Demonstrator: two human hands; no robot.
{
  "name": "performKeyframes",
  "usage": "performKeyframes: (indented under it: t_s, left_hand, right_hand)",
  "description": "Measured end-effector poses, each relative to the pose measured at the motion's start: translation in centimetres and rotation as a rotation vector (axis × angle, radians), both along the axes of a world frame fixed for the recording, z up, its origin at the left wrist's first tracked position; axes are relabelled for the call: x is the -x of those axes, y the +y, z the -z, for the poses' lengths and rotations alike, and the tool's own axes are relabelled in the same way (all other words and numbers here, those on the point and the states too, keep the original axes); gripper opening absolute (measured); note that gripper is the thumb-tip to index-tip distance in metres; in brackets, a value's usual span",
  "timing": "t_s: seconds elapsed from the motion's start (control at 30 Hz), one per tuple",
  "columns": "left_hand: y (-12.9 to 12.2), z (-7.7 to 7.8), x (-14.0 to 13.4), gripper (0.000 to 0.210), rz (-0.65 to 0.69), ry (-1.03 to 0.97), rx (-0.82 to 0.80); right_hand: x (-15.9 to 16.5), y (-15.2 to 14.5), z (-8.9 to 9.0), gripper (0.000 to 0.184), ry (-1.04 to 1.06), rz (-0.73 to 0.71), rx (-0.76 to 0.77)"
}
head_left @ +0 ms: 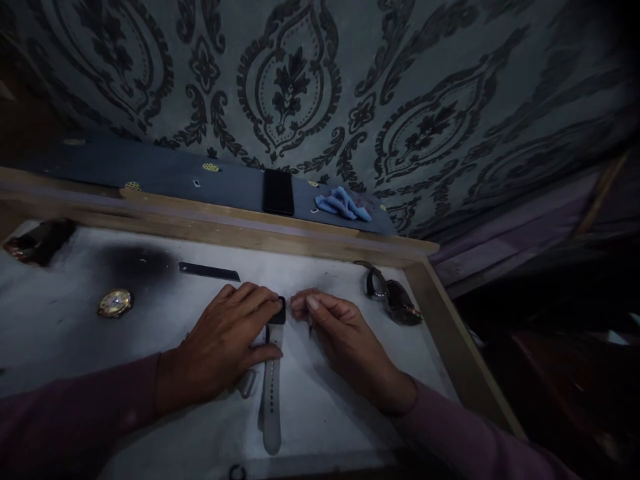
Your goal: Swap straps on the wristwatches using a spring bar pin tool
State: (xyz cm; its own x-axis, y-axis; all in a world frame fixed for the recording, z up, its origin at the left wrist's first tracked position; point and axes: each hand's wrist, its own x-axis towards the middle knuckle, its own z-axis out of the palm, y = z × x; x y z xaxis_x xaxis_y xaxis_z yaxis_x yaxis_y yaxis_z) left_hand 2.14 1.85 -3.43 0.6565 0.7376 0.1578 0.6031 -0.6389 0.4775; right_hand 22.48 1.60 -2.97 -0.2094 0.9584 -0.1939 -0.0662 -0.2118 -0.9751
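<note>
A smartwatch with a dark square face (278, 312) and a pale perforated strap (272, 407) lies on the white work surface in front of me. My left hand (225, 333) grips it from the left, fingertips at the dark face and thumb against the strap. Just right of the watch, my right hand (345, 333) is closed in a pinch, apart from the watch face. A thin tip shows below its fingers, too small and dark to name. A pale clear piece (246, 384) lies partly under my left hand.
A gold round watch (115, 303) and a dark blade-like strip (209, 271) lie to the left. Dark-strapped watches (400, 303) rest at the right. A wooden rim (225, 230) borders the surface; behind it are a black phone (279, 192) and a blue cloth (343, 203).
</note>
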Motion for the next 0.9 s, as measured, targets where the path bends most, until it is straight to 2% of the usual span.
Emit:
performKeyframes:
  t_s: [0.1,0.23,0.33,0.67,0.9]
  left_hand:
    - [0.0,-0.1,0.0,0.048,-0.001,0.01,-0.01]
    - [0.0,-0.3,-0.1,0.049,0.0,0.028,-0.008]
    - [0.1,-0.2,-0.1,0.048,0.004,0.037,-0.011]
    - [0.1,-0.3,-0.1,0.039,0.003,0.033,-0.015]
    - [0.1,-0.5,-0.2,0.04,-0.004,0.047,-0.006]
  right_hand:
    - [-0.2,-0.1,-0.1,0.028,-0.073,0.033,-0.039]
    - [-0.2,-0.1,0.3,0.031,-0.042,0.028,0.007]
    - [0.1,-0.2,0.5,0.033,-0.035,0.035,-0.018]
    - [0.1,-1.2,0.7,0.026,-0.286,-0.006,-0.341]
    - [0.2,-1.1,0.8,0.025,-0.362,-0.03,-0.433]
